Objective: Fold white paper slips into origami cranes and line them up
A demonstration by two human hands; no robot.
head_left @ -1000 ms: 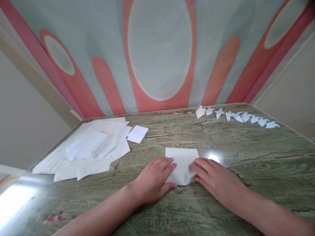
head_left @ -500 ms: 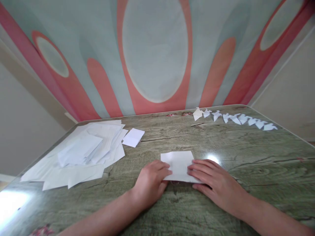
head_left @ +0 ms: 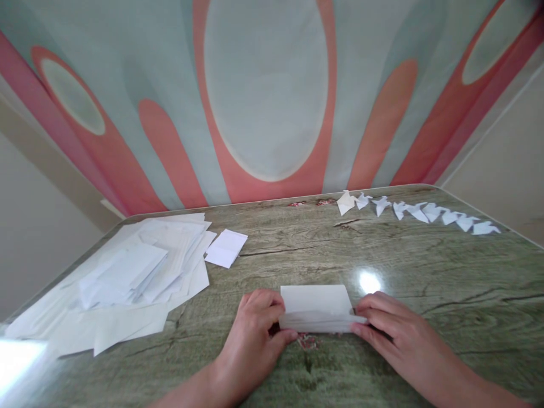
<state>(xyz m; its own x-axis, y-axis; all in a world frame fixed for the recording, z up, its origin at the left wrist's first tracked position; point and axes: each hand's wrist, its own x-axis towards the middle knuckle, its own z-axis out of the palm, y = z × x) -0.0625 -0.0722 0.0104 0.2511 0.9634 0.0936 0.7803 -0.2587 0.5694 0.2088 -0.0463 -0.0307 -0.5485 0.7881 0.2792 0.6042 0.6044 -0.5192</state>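
Note:
A white sheet of paper (head_left: pixel 315 299) lies in front of me, its near edge lifted and curled up toward the far side. My left hand (head_left: pixel 259 331) pinches the left end of that raised edge between thumb and fingers. At the opposite end, my right hand (head_left: pixel 389 328) grips the edge between thumb and fingertips. The far part of the sheet rests flat on the table. Parts of both side edges are hidden by my fingers.
A loose pile of white papers (head_left: pixel 114 323) covers the left of the wood-patterned table (head_left: pixel 255 269). Beside it lies a small stack of folded white paper (head_left: pixel 226 248). Several folded paper birds (head_left: pixel 432 211) stand in a row at the back right, before a patterned wall (head_left: pixel 267 192).
The paper's near edge has been raised and folded over, where before it lay nearly flat. Both hands have shifted outward to its ends. The view has tipped slightly.

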